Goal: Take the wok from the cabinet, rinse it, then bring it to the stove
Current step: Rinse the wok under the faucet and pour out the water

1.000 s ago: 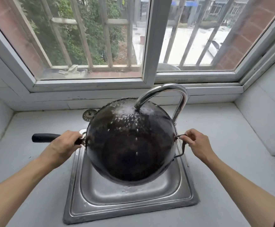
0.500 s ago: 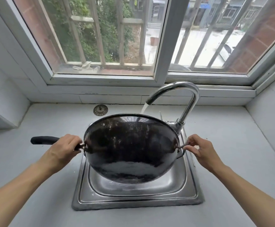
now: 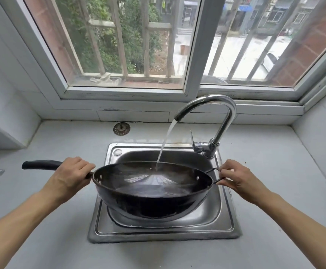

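Counter (image 3: pixel 265 167) runs wall to wall under the window (image 3: pixel 193 55), with bare surface to both sides of the sink (image 3: pixel 226 228); walls close in at far left and far right, window sill behind. Wok (image 3: pixel 152 193) is held in the air over the sink basin, mouth up and roughly level, near rim tipped slightly toward the camera, with water pooling inside. Faucet (image 3: pixel 224 121) is running; the stream lands in the far side of the wok bowl, just inside the rim. Long axis of the wok runs left-right: black stick handle (image 3: pixel 42 165) points left over the counter, wire loop handle (image 3: pixel 216 174) on the right. Left hand (image 3: pixel 69 177) has a full grip, fingers wrapped round the stick handle close to the wok wall. Right hand (image 3: pixel 236 177) pinches the loop handle with curled fingers. Both hands flank the wok and are about equally near it; the left carries the lever arm. Faucet neck stands behind and right of the wok, near the right hand, so that's the tight edge. Strainer plug (image 3: pixel 121 129) lies on the counter behind the sink, out of the way. My read: rinse step is in progress, water needs dumping into the sink before the carry. Stove isn't in view, so can't tell which way the carry goes.
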Demonstrator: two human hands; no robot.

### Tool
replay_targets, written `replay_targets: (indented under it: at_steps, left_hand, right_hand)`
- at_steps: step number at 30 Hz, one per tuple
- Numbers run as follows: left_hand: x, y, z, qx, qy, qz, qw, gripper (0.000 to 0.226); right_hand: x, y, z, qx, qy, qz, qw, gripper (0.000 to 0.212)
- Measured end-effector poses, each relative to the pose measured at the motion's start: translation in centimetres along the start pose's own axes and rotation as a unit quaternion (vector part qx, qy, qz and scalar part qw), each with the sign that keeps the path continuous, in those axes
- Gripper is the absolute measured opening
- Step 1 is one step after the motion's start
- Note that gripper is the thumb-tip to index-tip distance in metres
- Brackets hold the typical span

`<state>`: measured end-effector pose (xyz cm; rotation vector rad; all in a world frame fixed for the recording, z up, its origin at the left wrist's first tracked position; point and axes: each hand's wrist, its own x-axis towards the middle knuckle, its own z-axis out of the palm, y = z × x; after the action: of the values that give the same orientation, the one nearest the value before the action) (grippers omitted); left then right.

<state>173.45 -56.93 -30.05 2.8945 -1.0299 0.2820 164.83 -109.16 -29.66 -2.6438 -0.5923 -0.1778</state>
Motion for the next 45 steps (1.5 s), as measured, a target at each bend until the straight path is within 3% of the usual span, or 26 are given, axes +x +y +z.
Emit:
replay_targets:
  at_steps: [2, 7, 12, 19, 29, 35, 41, 45]
  left_hand:
    - [0.0, 0.3, -0.2, 0.014, -0.013, 0.006, 1.0, 0.017]
    - [-0.1, 1.6, -0.6, -0.026, -0.076, -0.039, 0.996, 0.037]
    - [-0.6, 1.9, -0.4, -0.047, -0.147, -0.067, 0.986, 0.021]
    - [-1.0, 1.5, -0.1, -0.101, -0.238, -0.118, 0.959, 0.025]
    - [0.5, 1.9, 1.0, -0.036, -0.181, -0.158, 0.97, 0.022]
    - [-0.6, 2.6, 2.7, -0.046, -0.172, -0.156, 0.972, 0.021]
    - [-0.6, 1.7, 3.4, -0.064, -0.193, -0.165, 0.965, 0.025]
    - [-0.2, 0.8, 3.3, -0.063, -0.249, -0.15, 0.955, 0.031]
  right_hand:
    - [-0.1, -0.2, 0.0, -0.015, 0.007, -0.007, 1.0, 0.019]
    - [-0.7, -0.1, 0.4, -0.094, 0.014, -0.011, 0.995, 0.025]
    - [-1.0, -0.5, 0.7, -0.127, 0.032, -0.002, 0.991, 0.024]
    - [-0.9, -0.6, 1.6, -0.134, 0.025, 0.017, 0.991, 0.028]
    - [0.6, 0.5, 4.0, -0.074, -0.1, 0.121, 0.985, 0.021]
    - [0.3, 1.0, 5.9, -0.089, -0.144, 0.103, 0.98, 0.032]
    - [1.4, 1.2, 5.0, -0.077, -0.181, 0.097, 0.976, 0.031]
    - [3.4, 1.3, 3.6, -0.047, -0.21, 0.142, 0.966, 0.051]
